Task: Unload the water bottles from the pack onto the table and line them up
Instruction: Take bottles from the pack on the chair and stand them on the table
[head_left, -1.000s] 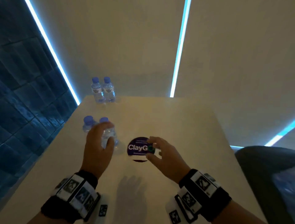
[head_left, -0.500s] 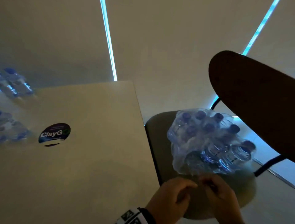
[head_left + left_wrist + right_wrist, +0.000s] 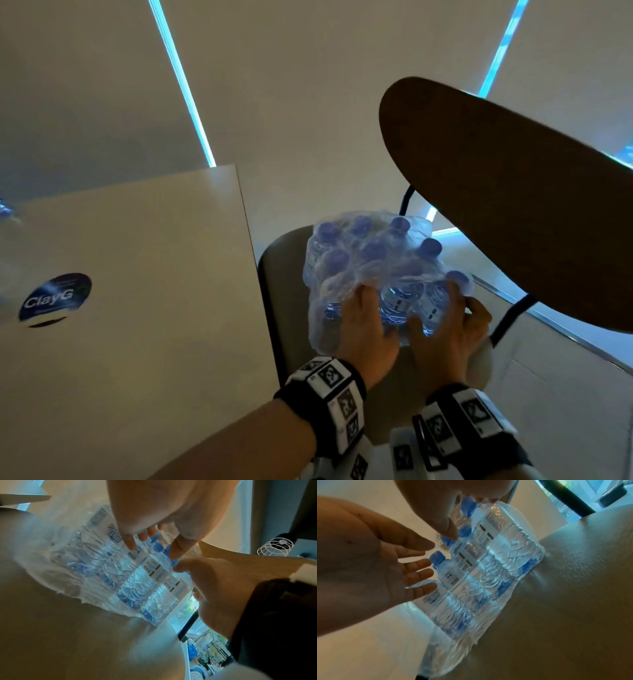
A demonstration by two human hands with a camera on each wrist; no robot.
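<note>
The pack [image 3: 373, 260] of blue-capped water bottles in clear wrap stands on a chair seat right of the table [image 3: 154, 325]. Both hands are at its near side. My left hand [image 3: 370, 308] reaches the bottles with fingers straight and spread [image 3: 419, 566], thumb apart [image 3: 178, 550], holding nothing. My right hand [image 3: 462, 305] is at the pack's right end, its thumb [image 3: 448, 530] and curled fingers round the end bottle [image 3: 501, 531]. A blurred bottle [image 3: 3, 209] shows at the table's far left edge.
A round dark sticker [image 3: 54, 298] lies on the pale table. The chair's dark backrest [image 3: 513, 212] leans over the pack from the right. The chair seat [image 3: 284, 274] sits close against the table's right edge.
The view swung right from the bottles on the table to the chair. Both hands left the table and moved forward from the seat's front onto the pack.
</note>
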